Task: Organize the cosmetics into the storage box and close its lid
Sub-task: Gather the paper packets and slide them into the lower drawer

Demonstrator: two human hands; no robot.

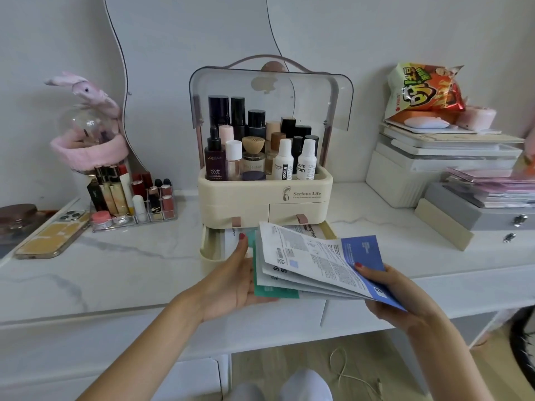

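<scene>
A cream storage box [307,195] stands at the middle of the white table, its clear lid [318,94] raised. Several bottles [260,151] fill its top tray. Its bottom drawer [210,246] is pulled out with a sachet lying inside. In front of the drawer I hold a fanned stack of flat mask sachets [312,264]. My left hand [231,282] supports the stack's left edge from below, thumb along the side. My right hand [396,293] grips the right end, thumb on the blue top sachet.
A clear lipstick organiser [136,198] and a phone [55,235] lie at the left, with a pink plush on a glass dome behind. White boxes [405,180], a grey drawer unit [492,215] and a snack bag [422,91] crowd the right.
</scene>
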